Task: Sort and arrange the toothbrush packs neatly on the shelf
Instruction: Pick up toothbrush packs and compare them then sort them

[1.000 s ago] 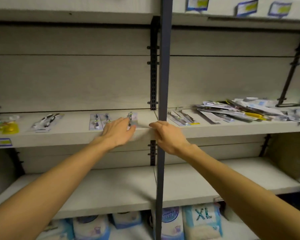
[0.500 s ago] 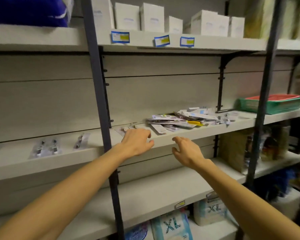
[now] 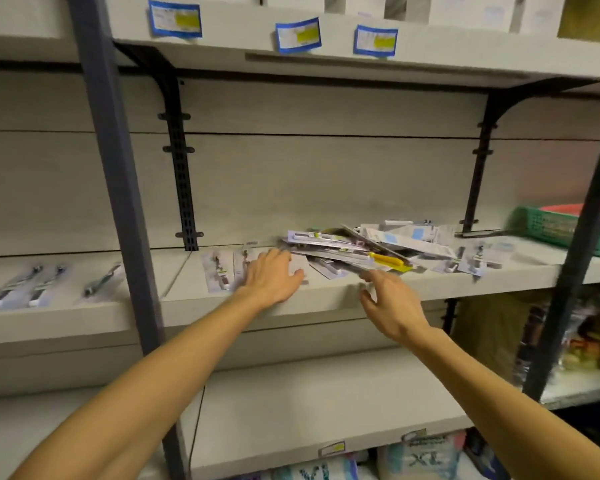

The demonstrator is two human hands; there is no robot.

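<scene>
Both hands have moved rightward along the shelf [image 3: 326,292] toward the jumbled heap of toothbrush packs [image 3: 357,251], which lies just beyond the fingertips and sprawls lengthwise to the right. Left hand [image 3: 274,275] rests flat with fingers spread on a loose pack at the heap's left edge; right hand [image 3: 388,296], released and empty, hovers nearer the heap's front. Packs are flat, glossy blister cards; neat rows lie further left.
</scene>
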